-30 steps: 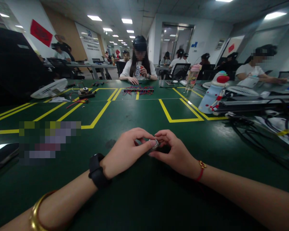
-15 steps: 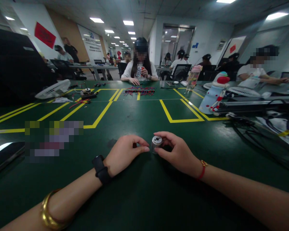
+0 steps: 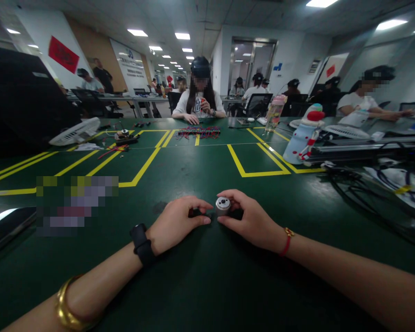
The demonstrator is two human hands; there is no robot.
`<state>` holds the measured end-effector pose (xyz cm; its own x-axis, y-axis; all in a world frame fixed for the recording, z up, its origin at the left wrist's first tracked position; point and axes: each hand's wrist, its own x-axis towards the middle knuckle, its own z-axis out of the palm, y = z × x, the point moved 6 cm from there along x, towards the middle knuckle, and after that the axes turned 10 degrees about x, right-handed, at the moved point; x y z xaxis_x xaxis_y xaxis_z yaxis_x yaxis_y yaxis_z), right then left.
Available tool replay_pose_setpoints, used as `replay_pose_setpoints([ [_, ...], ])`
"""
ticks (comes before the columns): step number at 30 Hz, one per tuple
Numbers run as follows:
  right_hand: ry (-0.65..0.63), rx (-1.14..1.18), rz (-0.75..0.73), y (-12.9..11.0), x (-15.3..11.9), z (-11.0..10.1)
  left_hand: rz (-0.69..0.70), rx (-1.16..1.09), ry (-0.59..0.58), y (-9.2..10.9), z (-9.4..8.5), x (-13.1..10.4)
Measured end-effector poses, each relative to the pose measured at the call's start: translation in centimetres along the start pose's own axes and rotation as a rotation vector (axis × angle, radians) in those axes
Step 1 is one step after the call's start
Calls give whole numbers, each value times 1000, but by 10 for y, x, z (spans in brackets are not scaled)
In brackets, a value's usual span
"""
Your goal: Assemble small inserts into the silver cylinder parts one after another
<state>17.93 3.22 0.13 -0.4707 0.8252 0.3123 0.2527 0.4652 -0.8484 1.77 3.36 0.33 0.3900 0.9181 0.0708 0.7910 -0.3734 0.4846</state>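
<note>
A small silver cylindrical motor [image 3: 223,206] stands upright on the green table, its round end face with dark holes turned up. My right hand [image 3: 245,212] grips it from the right, thumb in front and fingers behind. Just left of it is my left hand [image 3: 181,214], thumb and index finger parted and not touching the motor. A tiny dark piece [image 3: 209,216] shows between those fingertips, too small to name; whether it is touched I cannot tell. The other left fingers are partly hidden.
Yellow tape lines [image 3: 266,174] mark the table. On the left lie a phone [image 3: 10,228] and a white fan [image 3: 75,131]. To the right are a blue bottle [image 3: 295,143] and black cables [image 3: 352,198]. A co-worker [image 3: 198,99] sits opposite behind bundled wires [image 3: 198,133].
My left thumb and index finger have moved slightly apart, and the tiny dark piece now shows between them. The motor has tilted or turned slightly in my right hand. The view has shifted a little.
</note>
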Motion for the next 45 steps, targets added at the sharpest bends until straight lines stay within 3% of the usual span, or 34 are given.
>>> replay_pose_setpoints([
  [2,71,-17,28,1,1,-18,-43,-40,18,-6,-12,-3],
  [4,195,-65,95,8,0,-51,-110,-76,47,-20,-26,-10],
  [8,506,-388,262,37,-23,-152,-275,-144,125,-65,-46,-29],
  [12,744,-786,484,76,-66,-243,-394,-338,254,-100,-48,-39],
  [14,762,-864,554,89,-80,-265,-407,-418,298,-104,-46,-38],
  [16,763,-898,557,90,-83,-268,-412,-416,297,-100,-44,-36],
  [18,788,-968,466,75,-77,-252,-411,-356,277,-94,-45,-34],
  [20,708,-1031,260,49,-59,-212,-412,-291,249,-88,-45,-32],
  [22,444,-963,22,25,-35,-150,-419,-234,222,-85,-44,-31],
  [24,90,-704,-58,12,-15,-79,-422,-167,198,-85,-43,-31],
  [27,-112,-459,-88,-3,5,-2,-389,-70,177,-84,-42,-30],
  [29,-159,-413,-99,-8,15,23,-367,-37,175,-83,-43,-30],
  [31,-165,-391,-96,-10,21,22,-365,-31,171,-83,-43,-31],
  [32,-136,-387,-88,-10,22,10,-369,-29,165,-83,-43,-31],
  [34,-6,-429,-67,-9,19,-35,-373,-25,156,-82,-43,-31],
  [39,517,-970,75,1,-22,-193,-346,-31,146,-77,-38,-28],
  [42,550,-1099,479,32,-47,-258,-338,-22,159,-76,-38,-28],
  [45,477,-1043,670,55,-60,-280,-352,-19,161,-76,-39,-30],
])
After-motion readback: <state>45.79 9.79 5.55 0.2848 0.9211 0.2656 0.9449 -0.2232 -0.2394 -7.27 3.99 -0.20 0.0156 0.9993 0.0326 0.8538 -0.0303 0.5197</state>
